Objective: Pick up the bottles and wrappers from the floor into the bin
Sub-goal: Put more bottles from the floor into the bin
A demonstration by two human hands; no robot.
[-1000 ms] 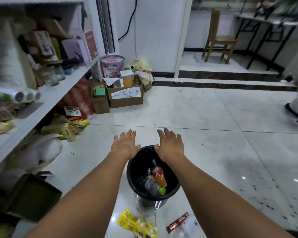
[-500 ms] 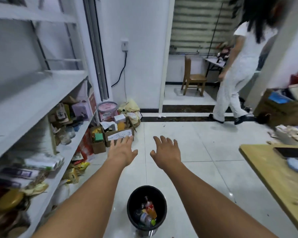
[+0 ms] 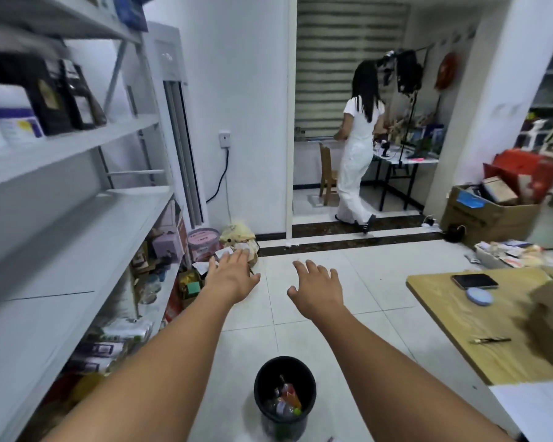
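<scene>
A black round bin [image 3: 259, 382] stands on the white tiled floor at the bottom centre. Inside it lie bottles [image 3: 286, 400], one with an orange-red label and one clear with a green cap. My left hand [image 3: 232, 275] and my right hand [image 3: 316, 287] are stretched out forward, well above and beyond the bin, palms down, fingers spread, holding nothing. A scrap of red wrapper [image 3: 330, 438] barely shows at the bottom edge of the view.
White shelving [image 3: 77, 218] with boxes and packets runs along the left. Cardboard boxes and a pink tub [image 3: 203, 244] sit by the wall. A wooden table [image 3: 479, 320] with a phone is at right. A person in white [image 3: 356, 161] stands in the far doorway.
The view has risen and pulled back, so the bin now sits far below my hands. The yellow and red wrappers near the bin have dropped out of view. The person in white walked into the far room.
</scene>
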